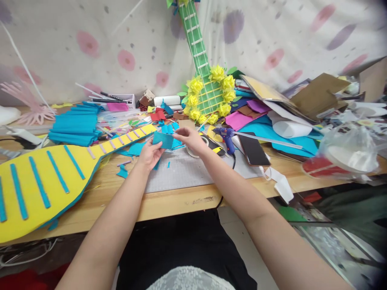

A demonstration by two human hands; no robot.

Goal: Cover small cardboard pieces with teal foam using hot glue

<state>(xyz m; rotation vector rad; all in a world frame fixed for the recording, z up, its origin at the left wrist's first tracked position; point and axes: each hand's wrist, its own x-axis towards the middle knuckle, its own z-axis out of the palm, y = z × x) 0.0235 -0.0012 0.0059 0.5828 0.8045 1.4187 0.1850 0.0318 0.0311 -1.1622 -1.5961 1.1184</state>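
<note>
Where the yellow guitar (67, 173) lies, well to the left of the fingers, its striped body rests on the table and its neck runs in to end just beyond the left fingertips. Pleated blue paper (74, 125) sits behind that neck, and a scrap (122, 172) lies near the left wrist. The left hand (148, 155) is closed in a light pinch, thumb over fingers, on the lower left of the blue piece (162, 140), which is held up over the mat (178, 177) between both hands. The right hand (192, 140) has its fingers bent and nearly together at the piece's right edge; whether they grip it, I cannot tell. The step in hand appears to be working that edge; the next move seems to call for a steady left pinch and fine right fingertips. Under the right hand shows a tape roll (190, 152); just right of it are the glue gun (226, 139), then the phone (255, 150).
</note>
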